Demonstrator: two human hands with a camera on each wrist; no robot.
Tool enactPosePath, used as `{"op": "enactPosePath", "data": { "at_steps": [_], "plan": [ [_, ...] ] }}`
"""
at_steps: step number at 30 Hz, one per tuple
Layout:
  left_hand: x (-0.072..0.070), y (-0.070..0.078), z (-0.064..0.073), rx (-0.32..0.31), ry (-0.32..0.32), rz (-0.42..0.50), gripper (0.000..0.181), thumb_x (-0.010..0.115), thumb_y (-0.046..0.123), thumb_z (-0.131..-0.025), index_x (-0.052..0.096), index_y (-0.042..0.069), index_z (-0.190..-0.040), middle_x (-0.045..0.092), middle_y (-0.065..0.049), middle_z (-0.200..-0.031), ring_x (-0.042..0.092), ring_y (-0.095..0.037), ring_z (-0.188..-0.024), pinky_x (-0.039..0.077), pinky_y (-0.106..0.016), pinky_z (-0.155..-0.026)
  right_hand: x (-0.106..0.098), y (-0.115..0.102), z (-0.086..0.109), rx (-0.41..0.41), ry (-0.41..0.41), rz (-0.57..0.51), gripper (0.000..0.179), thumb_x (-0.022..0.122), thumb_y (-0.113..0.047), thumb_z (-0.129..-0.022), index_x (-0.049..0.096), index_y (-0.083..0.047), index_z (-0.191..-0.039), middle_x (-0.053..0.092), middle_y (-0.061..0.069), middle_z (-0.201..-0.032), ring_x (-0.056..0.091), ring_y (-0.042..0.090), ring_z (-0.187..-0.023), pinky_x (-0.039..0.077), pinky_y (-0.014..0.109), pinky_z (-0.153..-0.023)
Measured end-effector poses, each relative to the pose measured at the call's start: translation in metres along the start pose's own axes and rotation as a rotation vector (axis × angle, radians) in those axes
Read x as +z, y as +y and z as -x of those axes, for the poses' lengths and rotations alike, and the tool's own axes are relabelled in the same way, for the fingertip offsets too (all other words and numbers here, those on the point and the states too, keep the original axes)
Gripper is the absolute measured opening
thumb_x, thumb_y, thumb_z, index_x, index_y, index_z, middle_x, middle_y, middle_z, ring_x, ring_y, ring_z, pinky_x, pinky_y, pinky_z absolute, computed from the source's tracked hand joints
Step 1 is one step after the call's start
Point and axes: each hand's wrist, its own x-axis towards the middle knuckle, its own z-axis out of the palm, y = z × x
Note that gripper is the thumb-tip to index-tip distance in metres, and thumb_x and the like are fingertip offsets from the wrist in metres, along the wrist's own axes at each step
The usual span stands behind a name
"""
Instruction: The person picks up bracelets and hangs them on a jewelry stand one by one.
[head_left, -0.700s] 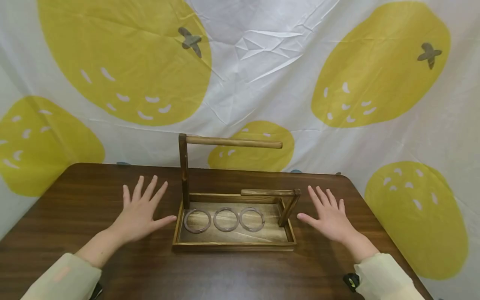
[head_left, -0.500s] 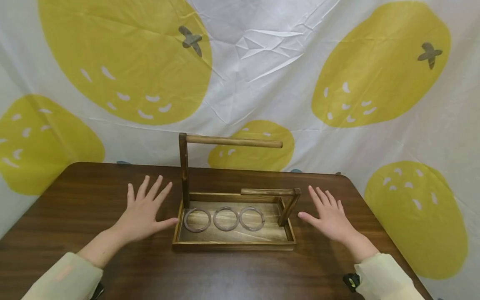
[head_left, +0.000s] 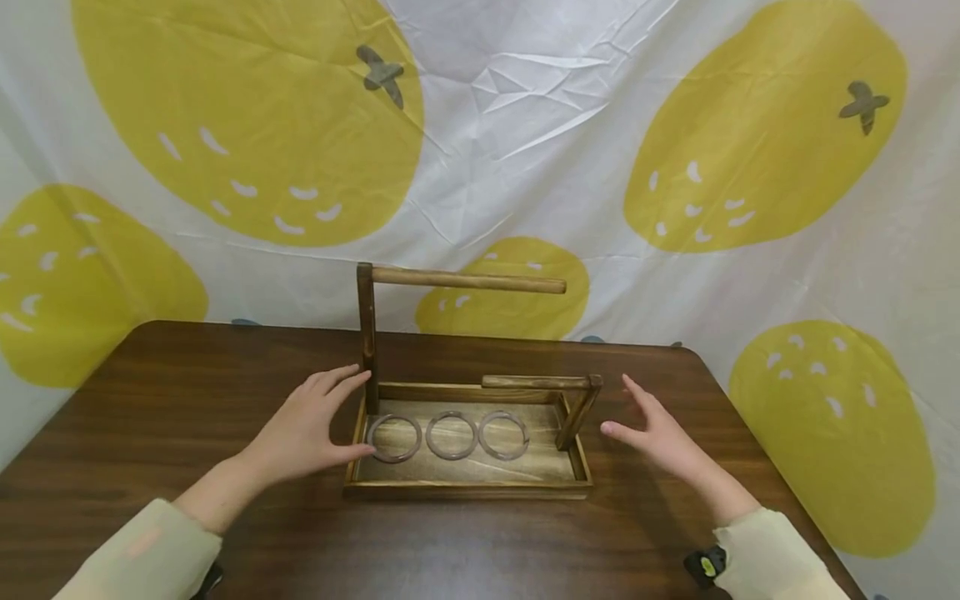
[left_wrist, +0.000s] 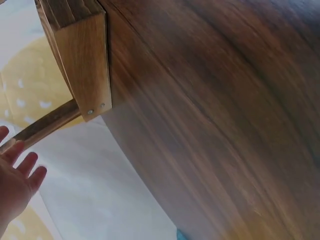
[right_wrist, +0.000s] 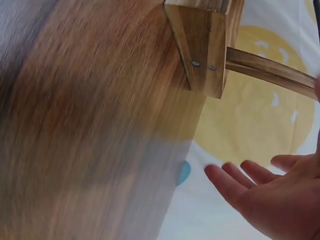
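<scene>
A wooden tray stand (head_left: 468, 486) sits mid-table in the head view. Flat in its tray, side by side, lie three grey-brown bangles: the left bangle (head_left: 419, 440), the middle bangle (head_left: 452, 413) and the right bangle (head_left: 504, 457). My left hand (head_left: 303, 429) is at the tray's left end, fingers bent toward the tall post (head_left: 367, 333). Its thumb tip overlaps the left bangle's edge in the head view. Off the tray's right end, by the short post (head_left: 579, 417), my right hand (head_left: 663, 433) hovers with fingers spread and nothing in it.
A long bar (head_left: 468, 281) extends right from the tall post. The shorter, lower bar (head_left: 534, 383) points left from the short post. Beneath the stand is a dark wooden table (head_left: 465, 550), with a white curtain (head_left: 517, 192) printed with yellow fruit behind.
My left hand has moved right to the tray's end, its spread fingers drawing together and bending. The right hand has turned slightly, its fingers closer together. The bangles stay in place.
</scene>
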Motion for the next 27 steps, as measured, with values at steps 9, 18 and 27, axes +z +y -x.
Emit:
{"op": "enactPosePath", "data": {
  "at_steps": [9, 18, 27],
  "plan": [
    [0.008, 0.011, -0.01, -0.016, -0.086, 0.101, 0.083, 0.082, 0.034, -0.068, 0.044, 0.007, -0.137, 0.047, -0.015, -0.133, 0.046, -0.036, -0.122, 0.046, -0.05, -0.093, 0.007, 0.012, -0.004, -0.003, -0.079, -0.197, 0.081, 0.068, -0.024, -0.085, 0.021, 0.004, -0.146, 0.035, 0.033, -0.139, 0.044, 0.048, -0.122, 0.051, 0.047, -0.088],
    [0.022, 0.015, -0.023, -0.026, -0.217, 0.153, 0.078, 0.081, 0.03, -0.07, 0.046, 0.003, -0.135, 0.052, -0.015, -0.128, 0.052, -0.034, -0.117, 0.046, -0.048, -0.095, 0.017, 0.017, -0.003, 0.019, -0.162, -0.428, 0.076, 0.066, -0.017, -0.087, 0.021, 0.01, -0.143, 0.035, 0.037, -0.134, 0.056, 0.034, -0.111, 0.055, 0.035, -0.084],
    [0.032, 0.018, -0.032, -0.047, -0.306, 0.162, 0.075, 0.08, 0.03, -0.072, 0.048, 0.003, -0.134, 0.052, -0.015, -0.129, 0.051, -0.033, -0.118, 0.045, -0.047, -0.097, 0.026, 0.021, -0.002, 0.031, -0.214, -0.538, 0.073, 0.066, -0.016, -0.087, 0.025, 0.015, -0.139, 0.037, 0.038, -0.128, 0.057, 0.013, -0.098, 0.054, 0.035, -0.085]
  ]
}}
